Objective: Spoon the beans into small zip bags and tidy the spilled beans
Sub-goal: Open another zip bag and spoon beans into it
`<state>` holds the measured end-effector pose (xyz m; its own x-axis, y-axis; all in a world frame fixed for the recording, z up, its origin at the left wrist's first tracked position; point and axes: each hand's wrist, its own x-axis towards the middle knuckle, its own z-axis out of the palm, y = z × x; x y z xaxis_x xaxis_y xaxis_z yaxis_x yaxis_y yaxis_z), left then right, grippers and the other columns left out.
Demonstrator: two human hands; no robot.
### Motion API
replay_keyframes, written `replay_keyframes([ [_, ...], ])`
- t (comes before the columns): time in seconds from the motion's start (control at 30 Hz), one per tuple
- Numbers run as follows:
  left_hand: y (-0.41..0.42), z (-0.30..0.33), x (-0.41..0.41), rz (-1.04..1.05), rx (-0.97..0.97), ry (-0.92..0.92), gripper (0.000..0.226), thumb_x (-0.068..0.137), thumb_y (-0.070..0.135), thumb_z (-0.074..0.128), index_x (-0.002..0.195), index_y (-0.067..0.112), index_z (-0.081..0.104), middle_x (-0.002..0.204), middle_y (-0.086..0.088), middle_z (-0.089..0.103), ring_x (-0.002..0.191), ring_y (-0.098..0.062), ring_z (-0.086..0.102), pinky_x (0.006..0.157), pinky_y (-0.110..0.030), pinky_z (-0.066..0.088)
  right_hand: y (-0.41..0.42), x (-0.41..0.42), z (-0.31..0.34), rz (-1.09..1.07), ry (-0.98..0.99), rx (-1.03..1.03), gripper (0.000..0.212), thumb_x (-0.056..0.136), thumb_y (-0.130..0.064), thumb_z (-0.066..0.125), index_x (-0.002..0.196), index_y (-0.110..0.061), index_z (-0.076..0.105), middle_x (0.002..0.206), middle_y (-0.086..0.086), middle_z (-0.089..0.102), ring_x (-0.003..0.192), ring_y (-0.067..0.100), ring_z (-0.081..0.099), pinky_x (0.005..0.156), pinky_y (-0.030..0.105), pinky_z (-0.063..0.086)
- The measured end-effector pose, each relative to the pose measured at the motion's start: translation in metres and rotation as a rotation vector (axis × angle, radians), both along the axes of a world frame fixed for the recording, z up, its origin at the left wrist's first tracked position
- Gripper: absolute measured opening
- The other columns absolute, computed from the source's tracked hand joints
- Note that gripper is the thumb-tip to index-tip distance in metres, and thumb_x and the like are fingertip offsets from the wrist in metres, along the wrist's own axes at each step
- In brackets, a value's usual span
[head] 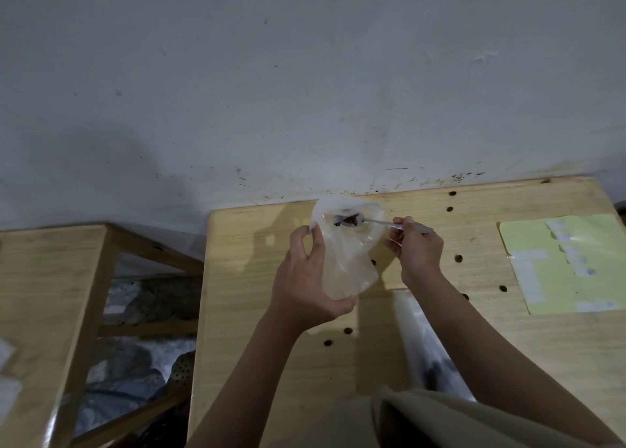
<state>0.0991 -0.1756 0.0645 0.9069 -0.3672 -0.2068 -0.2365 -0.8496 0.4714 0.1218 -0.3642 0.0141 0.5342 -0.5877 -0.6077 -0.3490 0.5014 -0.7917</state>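
Nearest the camera: beige sleeve (457, 417), then a long clear plastic bag of dark beans (430, 352) lying on the pale wooden table (257, 363). Left hand (305, 278) grips the small clear zip bag (345, 261), mouth held up and open. Right hand (418, 249) pinches the metal spoon (359, 223), its loaded bowl at the mouth.

Risk: limp film may fold, so beans spill.

Room: loose dark beans (458, 258) dot the tabletop; yellow sheet (562, 264) right; table edge close left.

Two hands (306, 278), one spoon (379, 223)
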Motion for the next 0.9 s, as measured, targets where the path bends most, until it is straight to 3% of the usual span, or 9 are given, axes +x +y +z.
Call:
replay_keyframes([
  [0.4, 0.009, 0.001, 0.002, 0.147, 0.032, -0.006, 0.124, 0.058, 0.064, 0.074, 0.149, 0.015, 0.006, 0.144, 0.006, 0.003, 0.130, -0.022, 0.037, 0.091, -0.031, 0.048, -0.010, -0.015, -0.002, -0.083, -0.030, 0.110, 0.027, 0.097, -0.015, 0.050, 0.079, -0.003, 0.066, 0.071, 0.009, 0.057, 0.067, 0.015, 0.057, 0.068, 0.032, 0.057],
  [0.6, 0.008, 0.001, 0.003, 0.137, 0.012, 0.023, 0.130, 0.057, 0.063, 0.076, 0.150, 0.015, 0.000, 0.145, 0.005, 0.002, 0.133, -0.023, 0.033, 0.093, -0.031, 0.047, -0.013, -0.023, -0.001, 0.094, -0.130, 0.003, 0.026, 0.098, -0.014, 0.048, 0.082, -0.004, 0.065, 0.074, 0.003, 0.059, 0.065, 0.012, 0.056, 0.062, 0.026, 0.058],
  [0.77, 0.003, -0.001, 0.002, 0.081, 0.023, 0.038, 0.129, 0.056, 0.064, 0.075, 0.150, 0.017, 0.000, 0.144, 0.006, 0.002, 0.129, -0.023, 0.037, 0.091, -0.030, 0.047, -0.013, -0.025, 0.008, 0.285, -0.165, -0.185, 0.024, 0.096, -0.009, 0.049, 0.081, -0.006, 0.067, 0.076, 0.008, 0.064, 0.066, 0.015, 0.060, 0.062, 0.025, 0.057],
  [0.9, 0.000, -0.003, 0.001, 0.069, 0.022, 0.045, 0.127, 0.057, 0.065, 0.074, 0.150, 0.018, 0.000, 0.144, 0.007, 0.001, 0.127, -0.024, 0.038, 0.090, -0.030, 0.047, -0.012, -0.025, 0.006, 0.209, -0.118, -0.129, 0.025, 0.097, -0.012, 0.048, 0.079, -0.007, 0.065, 0.075, 0.007, 0.062, 0.066, 0.014, 0.060, 0.058, 0.023, 0.056],
])
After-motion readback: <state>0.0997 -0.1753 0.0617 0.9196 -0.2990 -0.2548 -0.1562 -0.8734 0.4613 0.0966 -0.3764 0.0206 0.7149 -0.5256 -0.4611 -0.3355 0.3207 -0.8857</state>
